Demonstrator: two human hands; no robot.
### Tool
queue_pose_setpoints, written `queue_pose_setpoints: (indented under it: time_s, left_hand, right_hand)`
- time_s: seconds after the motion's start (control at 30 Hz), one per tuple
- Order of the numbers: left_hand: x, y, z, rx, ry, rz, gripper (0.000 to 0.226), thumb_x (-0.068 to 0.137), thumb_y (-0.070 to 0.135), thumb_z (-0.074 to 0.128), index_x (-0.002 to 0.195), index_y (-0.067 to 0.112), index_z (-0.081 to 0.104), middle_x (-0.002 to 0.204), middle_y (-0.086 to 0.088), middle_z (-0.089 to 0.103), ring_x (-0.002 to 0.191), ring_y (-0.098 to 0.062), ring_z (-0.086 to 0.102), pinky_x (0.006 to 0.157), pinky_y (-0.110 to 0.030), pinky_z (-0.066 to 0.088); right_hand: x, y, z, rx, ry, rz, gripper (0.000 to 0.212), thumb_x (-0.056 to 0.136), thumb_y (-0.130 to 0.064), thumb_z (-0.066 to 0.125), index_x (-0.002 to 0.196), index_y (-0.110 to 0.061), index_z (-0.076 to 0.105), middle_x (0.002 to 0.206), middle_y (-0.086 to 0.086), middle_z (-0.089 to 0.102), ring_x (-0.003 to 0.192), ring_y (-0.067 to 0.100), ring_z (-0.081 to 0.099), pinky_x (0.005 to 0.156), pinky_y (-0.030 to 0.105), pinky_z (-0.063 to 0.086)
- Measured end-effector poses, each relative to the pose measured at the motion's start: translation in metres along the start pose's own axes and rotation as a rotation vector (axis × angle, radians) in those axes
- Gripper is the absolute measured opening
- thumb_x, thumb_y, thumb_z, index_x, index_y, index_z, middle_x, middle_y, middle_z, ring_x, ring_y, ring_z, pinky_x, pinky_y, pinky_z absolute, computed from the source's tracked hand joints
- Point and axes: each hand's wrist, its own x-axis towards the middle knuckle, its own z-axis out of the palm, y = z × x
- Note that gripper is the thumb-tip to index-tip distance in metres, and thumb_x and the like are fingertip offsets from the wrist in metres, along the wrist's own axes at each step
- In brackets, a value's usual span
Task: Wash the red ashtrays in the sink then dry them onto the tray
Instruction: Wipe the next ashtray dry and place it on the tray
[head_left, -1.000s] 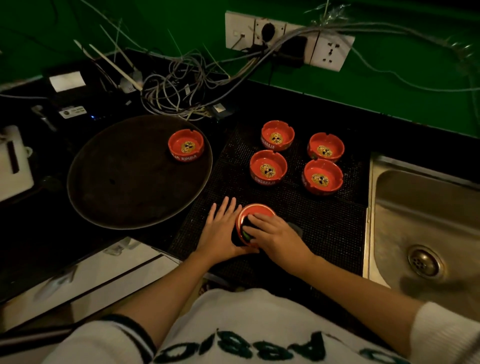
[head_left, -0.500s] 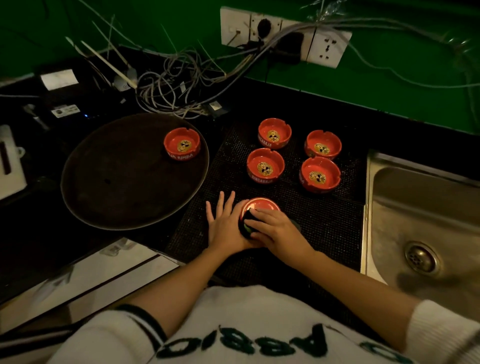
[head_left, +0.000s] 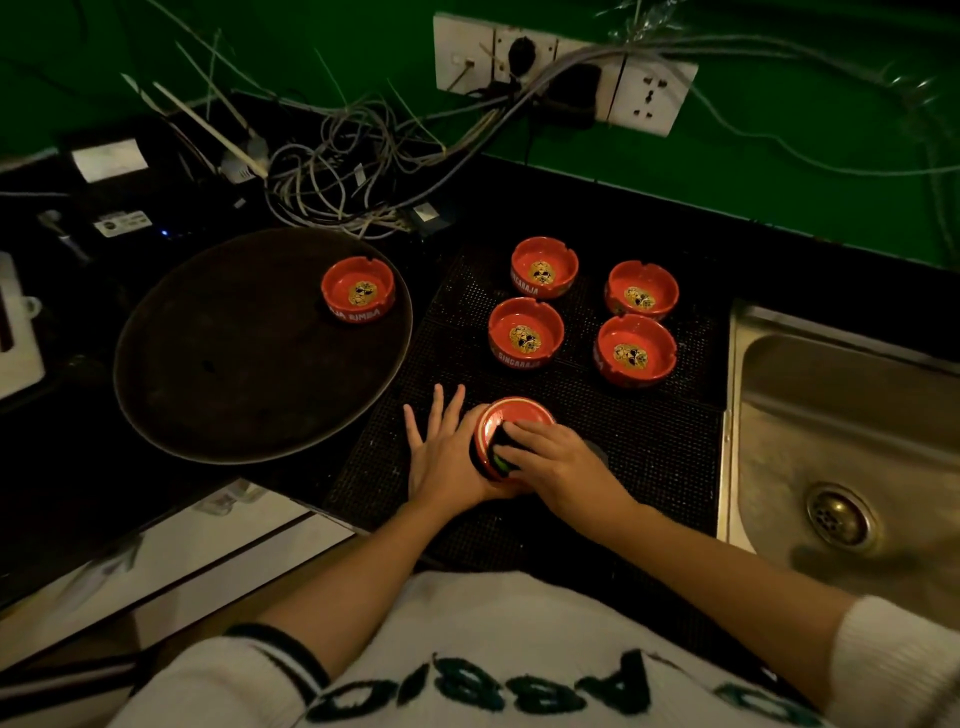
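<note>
A red ashtray (head_left: 522, 414) stands tilted on its edge on the black mesh mat (head_left: 654, 447). My left hand (head_left: 441, 460) props it from the left with straight, spread fingers. My right hand (head_left: 558, 465) presses a dark cloth with a green patch (head_left: 500, 458) into the ashtray's bowl, fingers curled over it. Several more red ashtrays (head_left: 525, 332) sit upright on the mat behind. One red ashtray (head_left: 357, 291) stands on the round dark tray (head_left: 234, 395) at the left.
A steel sink (head_left: 852, 415) with its drain (head_left: 839, 517) lies to the right of the mat. Tangled cables (head_left: 332, 176) and wall sockets (head_left: 566, 73) crowd the back. A white object (head_left: 15, 327) sits at the far left edge.
Both hands stay at the tilted ashtray. My right hand has shifted slightly with the cloth inside the bowl.
</note>
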Motion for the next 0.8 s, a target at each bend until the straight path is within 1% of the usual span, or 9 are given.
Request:
queue_pose_setpoints:
  time_s: [0.1,0.23,0.33,0.43,0.5,0.6,0.7,0.77,0.8]
  left_hand:
    - [-0.001,0.000,0.000,-0.001,0.012,0.003,0.125,0.043,0.098,0.050,0.148,0.035,0.028,0.163,0.001,0.010,0.150,-0.019,-0.013,0.115,-0.058,-0.015]
    - [0.000,0.001,-0.001,-0.004,-0.006,-0.005,0.125,0.043,0.096,0.052,0.149,0.036,0.025,0.164,0.003,0.008,0.149,-0.018,-0.014,0.115,-0.056,-0.017]
    - [-0.001,-0.001,0.000,0.008,-0.010,0.003,0.120,0.048,0.089,0.048,0.151,0.031,0.025,0.164,0.001,0.005,0.149,-0.018,-0.018,0.115,-0.057,-0.017]
    - [-0.002,-0.002,-0.001,0.020,-0.033,0.013,0.117,0.053,0.086,0.057,0.151,0.032,0.023,0.164,0.000,0.002,0.148,-0.019,-0.020,0.115,-0.057,-0.018]
    - [-0.001,0.000,-0.002,0.005,-0.030,-0.002,0.124,0.045,0.093,0.051,0.150,0.034,0.023,0.164,0.001,0.003,0.149,-0.019,-0.017,0.115,-0.057,-0.018]
    - [-0.001,0.002,-0.003,-0.016,-0.007,-0.003,0.127,0.042,0.097,0.051,0.149,0.036,0.025,0.164,0.002,0.008,0.149,-0.018,-0.015,0.115,-0.057,-0.017]
    - [-0.001,0.002,-0.002,0.005,-0.016,-0.014,0.129,0.042,0.097,0.048,0.151,0.033,0.023,0.164,0.003,0.006,0.149,-0.017,-0.016,0.115,-0.056,-0.016]
    - [-0.001,0.001,-0.002,0.020,-0.014,-0.012,0.131,0.042,0.095,0.043,0.152,0.026,0.025,0.164,0.003,0.004,0.149,-0.016,-0.017,0.115,-0.056,-0.016]
    - [-0.001,0.001,-0.001,0.013,-0.006,-0.009,0.128,0.043,0.093,0.043,0.151,0.026,0.027,0.164,0.002,0.005,0.149,-0.016,-0.017,0.115,-0.057,-0.015]
  right_hand:
    - [-0.007,0.020,-0.014,-0.017,-0.005,0.059,0.036,0.094,-0.033,0.048,0.123,-0.019,0.065,0.135,0.007,0.056,0.127,0.027,0.051,0.096,0.049,0.045]
    - [0.027,0.007,-0.003,-0.032,0.050,0.196,0.034,0.086,-0.023,0.065,0.118,-0.014,0.068,0.131,0.014,0.059,0.122,0.033,0.054,0.094,0.052,0.047]
    - [0.026,-0.020,0.009,0.070,0.053,0.093,0.037,0.090,-0.030,0.049,0.117,-0.013,0.069,0.129,0.014,0.060,0.120,0.033,0.056,0.098,0.046,0.043]
    - [-0.005,-0.019,-0.003,0.090,-0.002,-0.006,0.039,0.095,-0.033,0.044,0.123,-0.017,0.065,0.135,0.009,0.056,0.127,0.029,0.050,0.101,0.042,0.039]
    - [-0.017,-0.002,-0.011,0.062,-0.011,0.009,0.039,0.095,-0.034,0.044,0.124,-0.017,0.064,0.136,0.008,0.055,0.127,0.027,0.050,0.102,0.043,0.042]
    - [0.003,0.019,-0.010,0.016,0.014,0.143,0.039,0.094,-0.033,0.043,0.122,-0.015,0.065,0.133,0.012,0.057,0.124,0.031,0.052,0.094,0.049,0.048]
    - [0.039,0.009,0.001,-0.032,0.002,0.212,0.038,0.087,-0.027,0.059,0.121,-0.012,0.066,0.131,0.019,0.057,0.122,0.037,0.053,0.094,0.053,0.048]
    - [0.045,-0.004,0.009,-0.047,-0.005,0.165,0.044,0.079,-0.023,0.071,0.121,-0.010,0.066,0.130,0.020,0.058,0.120,0.038,0.055,0.096,0.052,0.046]
    - [0.039,-0.009,0.009,-0.035,-0.001,0.111,0.042,0.081,-0.024,0.067,0.120,-0.010,0.066,0.129,0.020,0.058,0.119,0.038,0.056,0.096,0.051,0.045]
